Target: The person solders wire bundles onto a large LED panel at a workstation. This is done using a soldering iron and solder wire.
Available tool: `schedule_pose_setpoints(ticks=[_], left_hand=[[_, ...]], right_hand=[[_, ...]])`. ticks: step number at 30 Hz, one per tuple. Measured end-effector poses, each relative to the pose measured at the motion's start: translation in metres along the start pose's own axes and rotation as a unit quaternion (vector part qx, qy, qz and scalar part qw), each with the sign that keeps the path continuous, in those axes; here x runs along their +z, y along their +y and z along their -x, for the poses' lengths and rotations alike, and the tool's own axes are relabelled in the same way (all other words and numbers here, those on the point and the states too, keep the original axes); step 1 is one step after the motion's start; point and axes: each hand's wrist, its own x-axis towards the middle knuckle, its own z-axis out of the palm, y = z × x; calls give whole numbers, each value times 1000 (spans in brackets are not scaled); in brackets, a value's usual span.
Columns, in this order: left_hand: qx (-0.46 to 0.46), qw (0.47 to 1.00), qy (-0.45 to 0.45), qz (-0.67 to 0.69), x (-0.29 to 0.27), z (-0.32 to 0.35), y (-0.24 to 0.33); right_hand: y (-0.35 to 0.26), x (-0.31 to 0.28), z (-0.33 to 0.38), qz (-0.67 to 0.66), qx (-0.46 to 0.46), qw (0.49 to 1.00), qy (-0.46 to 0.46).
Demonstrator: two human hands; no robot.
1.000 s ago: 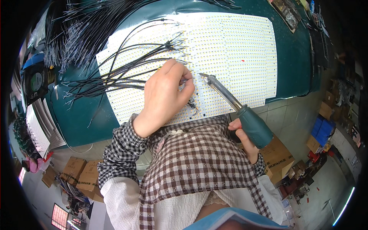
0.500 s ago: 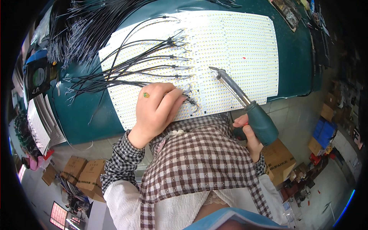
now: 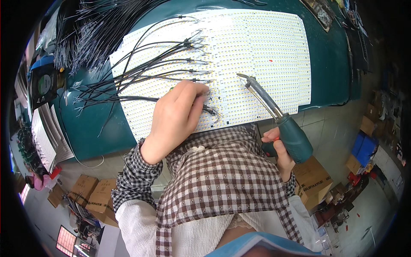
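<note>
White LED boards [image 3: 261, 64] in a stack, dotted with rows of small yellow chips, lie on the green table. Black wires [image 3: 167, 61] run across their left half, thin ends near the middle. Over the lower left of the boards, my left hand [image 3: 177, 109] is closed, thumb and fingertips together beside the wire ends; what they pinch, if anything, is hidden. One wire end [image 3: 209, 110] shows just below those fingers. My right hand [image 3: 280, 150] grips the dark green handle of a soldering iron [image 3: 294, 137]. Its tip points up and left, above the boards.
A large bundle of black wires [image 3: 92, 34] covers the far left of the table. Beside it stands a black and blue spool-like object [image 3: 43, 83]. A dark, stained flat piece [image 3: 319, 15] lies at the far right. Cardboard boxes [image 3: 312, 182] stand on the floor.
My left hand has moved slightly away from me, up to the wire ends beyond the nearest one. The soldering iron has shifted a little to the right.
</note>
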Motion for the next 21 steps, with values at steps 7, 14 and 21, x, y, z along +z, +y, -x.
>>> schedule_pose_setpoints(ticks=[7,14,21], left_hand=[[-34,998,-4,45,9,4,-2],[-95,992,16,84,14,1,8],[-156,986,-1,60,15,-6,8]], right_hand=[[-1,0,2,-3,6,1000,3],[-6,3,2,93,6,995,32],[-6,1,4,84,-3,996,33]])
